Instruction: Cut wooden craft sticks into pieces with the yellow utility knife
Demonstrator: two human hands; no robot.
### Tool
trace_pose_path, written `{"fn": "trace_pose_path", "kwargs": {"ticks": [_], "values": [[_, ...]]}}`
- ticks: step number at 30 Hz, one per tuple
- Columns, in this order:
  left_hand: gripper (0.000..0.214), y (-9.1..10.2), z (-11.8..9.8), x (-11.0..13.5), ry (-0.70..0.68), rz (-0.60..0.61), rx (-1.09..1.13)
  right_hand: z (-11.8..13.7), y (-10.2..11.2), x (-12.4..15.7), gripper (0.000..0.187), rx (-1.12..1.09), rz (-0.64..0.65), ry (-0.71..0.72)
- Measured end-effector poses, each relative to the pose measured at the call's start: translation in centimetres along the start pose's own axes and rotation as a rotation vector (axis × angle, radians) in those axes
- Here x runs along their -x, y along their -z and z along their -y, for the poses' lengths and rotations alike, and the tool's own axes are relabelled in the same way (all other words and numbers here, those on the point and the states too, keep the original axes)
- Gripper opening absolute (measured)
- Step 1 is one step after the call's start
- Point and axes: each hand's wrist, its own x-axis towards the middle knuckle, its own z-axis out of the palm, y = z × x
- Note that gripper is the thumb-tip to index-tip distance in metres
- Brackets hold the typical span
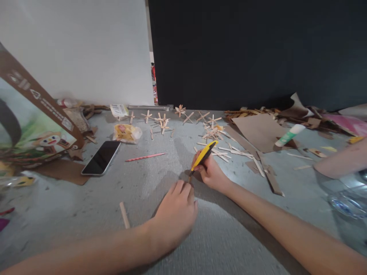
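In my right hand (213, 173) is a yellow and black utility knife (204, 155), tilted, its tip pointing down by my left fingertips. My left hand (178, 208) rests low on the grey table with its fingers curled together. Whatever lies under those fingers is hidden. A short wooden craft stick (124, 215) lies beside my left forearm. Beyond the knife, loose craft sticks (241, 152) are scattered, and several crossed-stick pieces (163, 124) stand farther back. A pink striped pencil (145, 157) lies left of the knife.
A black phone (101, 157) and a wrapped snack (126, 133) lie at left, near a printed carton (43, 126). Right of my hands are cardboard (258, 131), a green-white glue stick (291, 135) and a clear plastic object (348, 202). Another person's arm (341, 158) reaches in there.
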Motion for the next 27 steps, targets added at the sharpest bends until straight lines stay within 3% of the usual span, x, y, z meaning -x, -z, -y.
{"fn": "trace_pose_path", "kwargs": {"ticks": [9,15,19,23,25,27], "values": [[0.027,-0.5,0.2,0.2,0.015,-0.04,0.019,0.3,-0.2,0.1,0.006,-0.014,-0.063,-0.021],[0.027,0.0,0.3,0.1,0.005,-0.05,0.016,0.2,0.1,-0.1,0.015,-0.069,-0.26,-0.025],[0.027,0.6,1.2,-0.2,-0.035,-0.027,-0.008,0.4,-0.1,-0.1,0.02,-0.113,-0.273,-0.09],[0.028,0.9,2.9,-0.9,0.091,-0.01,0.03,0.6,-0.2,0.3,0.018,-0.046,-0.293,-0.058],[0.028,0.7,3.8,-1.2,0.227,-0.01,0.067,0.4,0.0,0.4,0.011,0.065,-0.213,0.033],[0.026,0.3,4.7,-1.5,0.302,0.021,0.131,0.1,0.4,0.6,0.02,0.147,-0.089,0.114]]}}
